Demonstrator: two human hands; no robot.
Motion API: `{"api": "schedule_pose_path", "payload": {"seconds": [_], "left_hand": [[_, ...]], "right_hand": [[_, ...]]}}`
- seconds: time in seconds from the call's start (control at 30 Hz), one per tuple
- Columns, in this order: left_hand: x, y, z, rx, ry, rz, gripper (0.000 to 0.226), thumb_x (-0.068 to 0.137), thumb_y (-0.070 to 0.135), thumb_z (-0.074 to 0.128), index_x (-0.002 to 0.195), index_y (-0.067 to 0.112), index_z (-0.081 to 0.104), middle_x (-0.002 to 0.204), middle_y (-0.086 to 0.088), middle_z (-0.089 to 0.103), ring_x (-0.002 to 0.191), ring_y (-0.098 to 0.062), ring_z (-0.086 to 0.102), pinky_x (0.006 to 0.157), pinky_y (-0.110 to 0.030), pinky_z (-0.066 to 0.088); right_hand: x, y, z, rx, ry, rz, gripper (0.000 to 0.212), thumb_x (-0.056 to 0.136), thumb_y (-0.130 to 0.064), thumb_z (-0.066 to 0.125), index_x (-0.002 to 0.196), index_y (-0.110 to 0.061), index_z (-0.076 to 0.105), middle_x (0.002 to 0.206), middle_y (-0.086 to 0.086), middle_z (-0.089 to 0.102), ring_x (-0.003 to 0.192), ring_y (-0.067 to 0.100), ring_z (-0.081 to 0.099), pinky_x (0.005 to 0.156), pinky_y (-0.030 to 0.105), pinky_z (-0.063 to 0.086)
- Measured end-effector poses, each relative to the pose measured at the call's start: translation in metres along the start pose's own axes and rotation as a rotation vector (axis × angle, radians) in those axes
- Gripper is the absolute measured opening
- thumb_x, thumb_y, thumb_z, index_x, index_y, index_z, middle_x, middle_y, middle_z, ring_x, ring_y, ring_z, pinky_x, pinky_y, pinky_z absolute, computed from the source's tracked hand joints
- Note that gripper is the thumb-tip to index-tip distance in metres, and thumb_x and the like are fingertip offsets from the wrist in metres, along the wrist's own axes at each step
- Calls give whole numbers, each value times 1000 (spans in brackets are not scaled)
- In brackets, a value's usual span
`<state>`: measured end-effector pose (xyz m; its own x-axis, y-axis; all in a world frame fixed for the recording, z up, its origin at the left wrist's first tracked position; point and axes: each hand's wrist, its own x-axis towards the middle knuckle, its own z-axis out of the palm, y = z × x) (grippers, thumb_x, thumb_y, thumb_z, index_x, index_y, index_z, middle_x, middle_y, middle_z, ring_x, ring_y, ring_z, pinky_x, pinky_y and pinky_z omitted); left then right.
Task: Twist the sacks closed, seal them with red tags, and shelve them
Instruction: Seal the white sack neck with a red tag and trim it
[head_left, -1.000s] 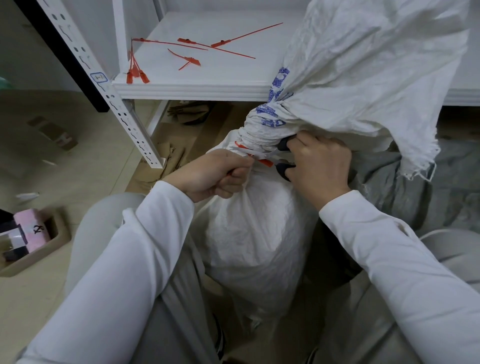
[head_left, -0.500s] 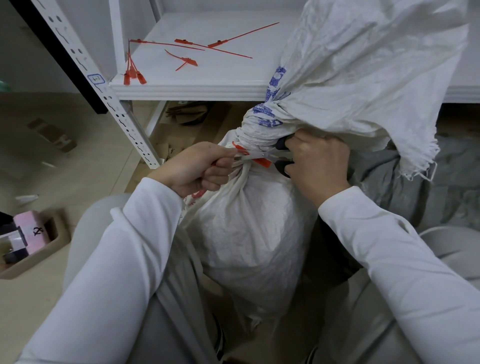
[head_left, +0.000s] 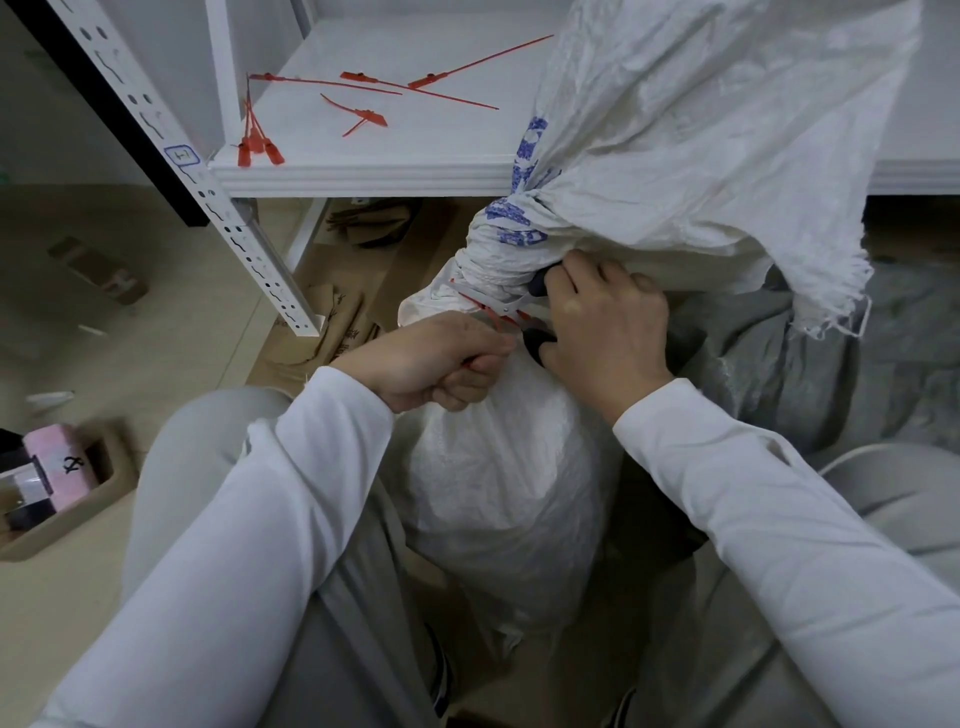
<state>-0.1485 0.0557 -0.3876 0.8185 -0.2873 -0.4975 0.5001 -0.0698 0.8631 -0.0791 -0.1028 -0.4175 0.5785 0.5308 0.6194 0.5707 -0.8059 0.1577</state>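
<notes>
**Sack Neck Sealing: Condition at Time of Record**

One white woven sack (head_left: 498, 493) stood on the floor between the person's knees, in front of the shelf (head_left: 441, 150). Its body was rounded and full, with a coarse, crinkled weave. The neck (head_left: 498, 265) was twisted into a tight rope-like column. Above the twist, the loose top flared open, with blue print and a frayed edge.

One thin red tag (head_left: 470, 300) of plastic strip circled the base of the twist. The left hand (head_left: 431, 364) was closed in a fist, gripping the tail of that tag just beside the neck. The right hand (head_left: 608, 322) was curled round one pair of scissors (head_left: 537, 343) with black handles. The pale metal blades lay at the tag, against the sack.

The shelf was flat, smooth and white. It carried four loose tags (head_left: 363, 111) lying singly, three long and straight and one short and bent. A cluster (head_left: 257, 145) of further tags lay at its front left corner; their number could not be counted. One white perforated post (head_left: 228, 208) supported that corner.

Crumpled grey cloth (head_left: 779, 374) lay to the right of the sack. One beige tray (head_left: 62, 525) on the floor at left held one pink box (head_left: 62, 457).
</notes>
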Motion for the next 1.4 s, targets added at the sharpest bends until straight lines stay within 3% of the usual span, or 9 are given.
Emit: {"api": "schedule_pose_path", "payload": {"seconds": [0.13, 0.3, 0.47, 0.6, 0.73, 0.8, 1.03, 1.17, 1.4], "left_hand": [[-4, 4, -6, -45, 27, 16, 53, 102, 22, 35, 49, 20, 38, 39, 6, 26, 36, -4, 19, 36, -16, 10], [-16, 9, -19, -154, 66, 69, 43, 88, 31, 48, 48, 20, 38, 37, 7, 25, 35, -3, 18, 35, -16, 8], [-19, 7, -22, -148, 61, 91, 43, 93, 31, 44, 54, 17, 35, 38, 6, 24, 36, -3, 18, 32, -14, 14], [-18, 5, -25, -96, 82, 143, 47, 101, 28, 38, 58, 12, 37, 40, 3, 26, 38, -6, 18, 35, -17, 15], [-20, 7, -24, -120, 134, 257, 40, 95, 27, 44, 60, 8, 49, 41, 0, 32, 38, -8, 23, 40, -19, 15], [-22, 8, -23, -136, 191, 296, 38, 92, 27, 46, 60, 8, 52, 44, -1, 35, 39, -9, 27, 38, -17, 24], [-26, 11, -29, -227, 329, 395, 42, 101, 27, 42, 64, 12, 55, 45, 1, 31, 39, -10, 29, 39, -18, 28], [-25, 15, -33, -243, 389, 447, 46, 102, 30, 41, 61, 15, 56, 47, 1, 27, 41, -11, 24, 43, -22, 19], [-20, 24, -39, -260, 508, 465, 35, 104, 24, 34, 78, 10, 53, 46, 6, 29, 37, -7, 24, 37, -18, 22]], "right_hand": [[6, 9, -1, 15, -73, -8, 32, 37, -33, 82, 63, -20, 66, 65, -1, 61, 51, 22, 57, 51, 21, 34], [11, 21, -5, 8, -164, 62, 29, 35, -34, 87, 51, -20, 68, 47, -2, 59, 36, 20, 53, 53, 16, 23], [9, 34, -7, 114, -118, 136, 22, 47, -33, 81, 61, -18, 72, 51, 4, 63, 39, 24, 57, 55, 20, 29], [7, 34, -11, 200, -130, 206, 29, 61, -38, 74, 84, -21, 77, 72, 7, 72, 62, 31, 67, 60, 28, 44], [6, 28, -16, 246, -181, 241, 42, 69, -47, 72, 104, -25, 70, 101, 0, 71, 90, 31, 67, 71, 31, 42], [4, 26, -17, 272, -235, 276, 44, 70, -50, 70, 107, -26, 69, 103, 0, 71, 95, 31, 65, 73, 32, 43], [-4, 12, -25, 466, -318, 438, 38, 64, -54, 76, 85, -23, 66, 87, 1, 72, 92, 28, 65, 71, 31, 47], [0, 4, -34, 704, -293, 550, 55, 43, -72, 71, 54, -19, 56, 55, -6, 61, 62, 19, 62, 61, 31, 50], [25, -20, -45, 919, -302, 546, 50, 50, -49, 90, 38, -18, 52, 40, -10, 43, 41, 7, 37, 48, 17, 33]]}}
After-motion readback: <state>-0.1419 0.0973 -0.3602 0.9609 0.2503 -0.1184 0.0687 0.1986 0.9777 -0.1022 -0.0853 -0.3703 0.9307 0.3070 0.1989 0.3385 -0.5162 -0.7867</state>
